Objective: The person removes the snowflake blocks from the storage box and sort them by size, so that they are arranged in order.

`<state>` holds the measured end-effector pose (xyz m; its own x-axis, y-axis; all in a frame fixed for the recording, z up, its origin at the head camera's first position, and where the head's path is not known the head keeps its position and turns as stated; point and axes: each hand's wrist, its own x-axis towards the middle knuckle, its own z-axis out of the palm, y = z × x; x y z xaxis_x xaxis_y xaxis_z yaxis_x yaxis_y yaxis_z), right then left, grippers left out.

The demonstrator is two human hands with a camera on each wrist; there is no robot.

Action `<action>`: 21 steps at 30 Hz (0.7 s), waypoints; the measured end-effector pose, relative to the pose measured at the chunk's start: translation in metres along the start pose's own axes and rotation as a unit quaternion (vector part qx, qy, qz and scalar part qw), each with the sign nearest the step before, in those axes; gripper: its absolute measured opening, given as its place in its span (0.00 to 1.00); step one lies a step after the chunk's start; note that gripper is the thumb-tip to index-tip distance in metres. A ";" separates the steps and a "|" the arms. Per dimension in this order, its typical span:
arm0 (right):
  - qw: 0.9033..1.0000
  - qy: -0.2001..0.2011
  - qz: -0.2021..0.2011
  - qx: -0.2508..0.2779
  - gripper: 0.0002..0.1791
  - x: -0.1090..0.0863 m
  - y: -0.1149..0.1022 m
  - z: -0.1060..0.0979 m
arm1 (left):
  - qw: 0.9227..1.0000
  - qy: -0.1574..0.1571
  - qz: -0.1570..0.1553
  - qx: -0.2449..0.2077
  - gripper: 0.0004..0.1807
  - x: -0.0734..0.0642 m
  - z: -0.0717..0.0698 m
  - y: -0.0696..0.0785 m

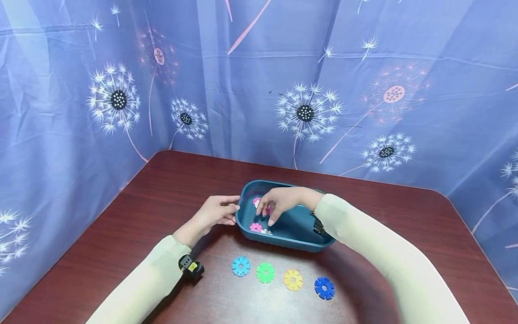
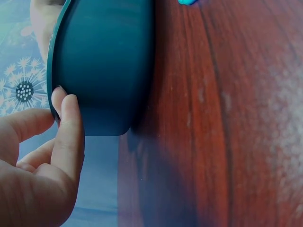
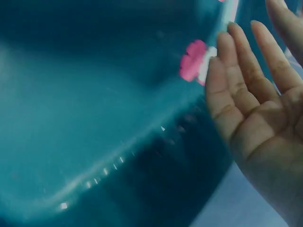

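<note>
A dark teal plastic basin (image 1: 283,242) stands on the table, tilted neither way as far as I can see. My left hand (image 1: 212,211) pinches its left rim between thumb and fingers, which the left wrist view shows close up. Inside the basin, my right hand (image 1: 282,199) reaches over its left half with fingers loosely bent and nothing visible between them. Around those fingers lie a pink notched disc (image 1: 255,227), a whitish disc (image 1: 266,232) and other pink and white pieces (image 1: 256,202). In the right wrist view, a pink disc (image 3: 191,60) appears beside the fingertips.
In front of the basin, a row of flower-shaped discs lies on the brown wooden table (image 1: 194,292): light blue (image 1: 241,272), green (image 1: 265,279), yellow (image 1: 293,285) and dark blue (image 1: 324,294). A blue dandelion-print curtain (image 1: 251,90) hangs behind the table.
</note>
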<state>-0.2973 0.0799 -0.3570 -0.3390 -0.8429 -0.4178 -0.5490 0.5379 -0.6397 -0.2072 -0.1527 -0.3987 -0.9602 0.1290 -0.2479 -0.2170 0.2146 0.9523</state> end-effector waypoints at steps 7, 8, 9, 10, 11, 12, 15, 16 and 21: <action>1.000 0.029 -0.001 -0.001 0.20 0.015 0.004 0.013 | 1.000 0.000 -0.004 0.003 0.26 0.001 0.000 -0.001; 0.999 0.033 -0.001 -0.001 0.20 0.017 0.003 0.015 | 1.000 0.000 -0.003 0.003 0.26 0.001 0.000 -0.001; 0.999 0.038 0.000 0.000 0.20 0.018 0.003 0.017 | 1.000 0.000 -0.003 0.004 0.26 0.000 0.000 -0.001; 0.999 0.042 -0.002 -0.003 0.20 0.019 0.003 0.019 | 1.000 0.000 -0.002 0.004 0.26 0.000 0.000 -0.001; 0.999 0.046 -0.005 -0.004 0.19 0.021 0.003 0.021 | 1.000 0.001 -0.002 0.004 0.26 0.000 0.000 -0.001; 0.999 0.048 -0.007 -0.005 0.19 0.022 0.003 0.022 | 1.000 0.002 -0.002 0.003 0.26 0.000 0.000 -0.001; 0.999 0.050 -0.011 -0.012 0.19 0.026 0.005 0.028 | 1.000 0.001 -0.003 0.001 0.26 0.000 0.000 -0.001; 0.999 0.050 -0.011 -0.014 0.18 0.027 0.005 0.029 | 1.000 0.000 -0.004 0.000 0.26 0.000 0.000 -0.001; 0.998 0.055 -0.002 -0.021 0.14 0.029 0.007 0.033 | 1.000 0.000 -0.005 -0.005 0.27 -0.001 0.000 0.000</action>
<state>-0.2855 0.0593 -0.3951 -0.4177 -0.8423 -0.3406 -0.5807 0.5358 -0.6129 -0.2067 -0.1529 -0.3984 -0.9580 0.1268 -0.2570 -0.2279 0.2066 0.9515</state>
